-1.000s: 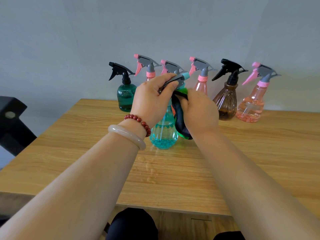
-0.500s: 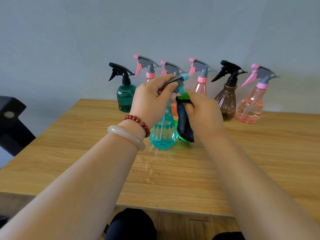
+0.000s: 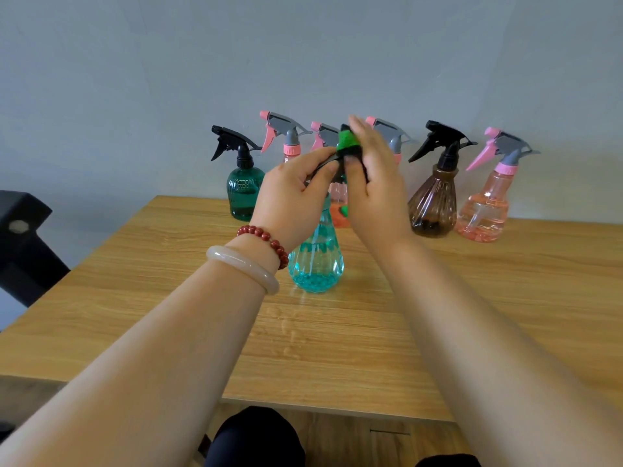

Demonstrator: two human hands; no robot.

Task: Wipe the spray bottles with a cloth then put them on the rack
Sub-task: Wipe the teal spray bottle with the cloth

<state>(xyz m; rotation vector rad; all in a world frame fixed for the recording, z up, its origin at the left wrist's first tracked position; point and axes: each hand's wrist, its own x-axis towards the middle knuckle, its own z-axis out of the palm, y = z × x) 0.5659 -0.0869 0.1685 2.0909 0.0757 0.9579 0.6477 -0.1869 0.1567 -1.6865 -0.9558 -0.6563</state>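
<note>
Wiping the spray head of a clear teal faceted plastic bottle (image 3: 316,261) standing mid-table.

The left hand (image 3: 290,200) pinches the trigger; the right hand (image 3: 374,187) presses a green-and-black cloth (image 3: 349,146) around the nozzle. Six more spray bottles (image 3: 435,200) line the far edge of the wooden table (image 3: 505,298), leaving open board in front.

Upright teal bottle (image 3: 316,261) (cloth (image 3: 348,143) atop)
</note>
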